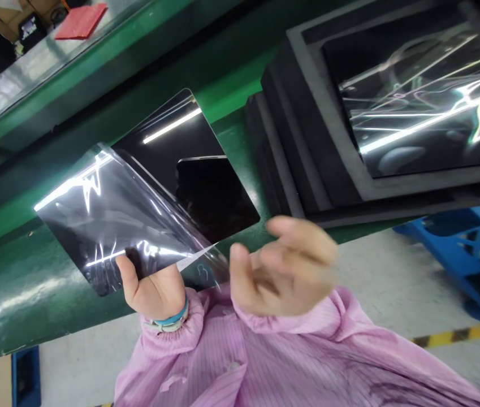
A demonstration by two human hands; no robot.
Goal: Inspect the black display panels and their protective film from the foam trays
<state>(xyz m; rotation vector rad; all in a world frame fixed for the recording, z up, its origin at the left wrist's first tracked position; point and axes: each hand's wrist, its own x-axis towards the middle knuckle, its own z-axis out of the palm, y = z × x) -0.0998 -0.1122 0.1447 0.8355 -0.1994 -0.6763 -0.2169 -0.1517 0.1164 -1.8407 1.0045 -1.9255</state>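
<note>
Film (108,226), thin and clear, is half peeled from a black glossy panel (206,175) that lies over the green bench (19,288). The left hand (155,288) is closed on the near edge of the panel and film, thumb on top, and it wears a blue wrist strap (172,320) over a pink striped sleeve (240,362). The right hand (286,265) is open and blurred, fingers loosely curled, holding nothing that I can see; it hovers just beside the loose corner of the film.

To do this peeling well, I think the film should be pulled low and slow, at a flat angle, while the panel is kept steady by its edges only, because the bare dark surface will show every fingerprint.

The panel is flat, with rounded corners, and shiny like a mirror; it reflects the ceiling lights as bright lines. The film is soft and wrinkles easily. To the right stands a stack of black foam trays (307,164), matte and thick, and the top one holds another glossy panel. A blue plastic pallet (472,249) is on the floor beyond.
</note>
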